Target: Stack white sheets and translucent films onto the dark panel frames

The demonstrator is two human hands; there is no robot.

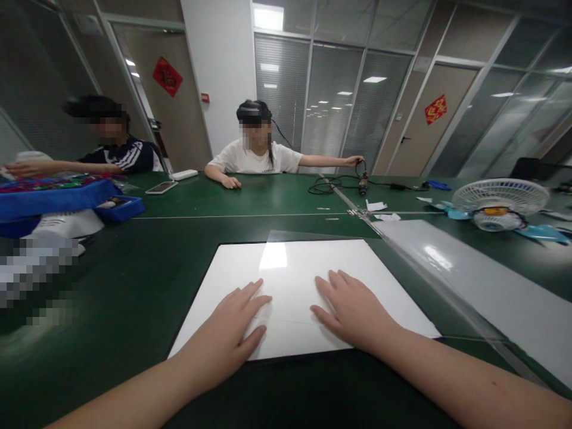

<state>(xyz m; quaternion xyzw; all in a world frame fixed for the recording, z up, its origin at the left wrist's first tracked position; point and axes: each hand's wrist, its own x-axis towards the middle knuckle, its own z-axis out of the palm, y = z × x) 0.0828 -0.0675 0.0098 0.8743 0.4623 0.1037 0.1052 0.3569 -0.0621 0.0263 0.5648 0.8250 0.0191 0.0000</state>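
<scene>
A white sheet (pixel 295 262) with a thin dark border lies flat on the green table in front of me. Over it is a clear, glossy film (pixel 322 236); its far edge passes the sheet's back edge and it stretches right across the table. My left hand (pixel 235 322) rests palm down on the left half, fingers spread. On the right half lies my right hand (pixel 353 307), also palm down with its fingers apart. Neither hand grips anything. A faint crease or edge line runs across the white surface between the two hands.
To the right lies a long white panel (pixel 482 268), with a white fan guard and blue blades (pixel 500 205) behind it. Blue trays (pixel 58 199) stand at the left. Two people sit across the table; one holds a cabled device (pixel 363 185). A phone (pixel 161 187) lies farther back.
</scene>
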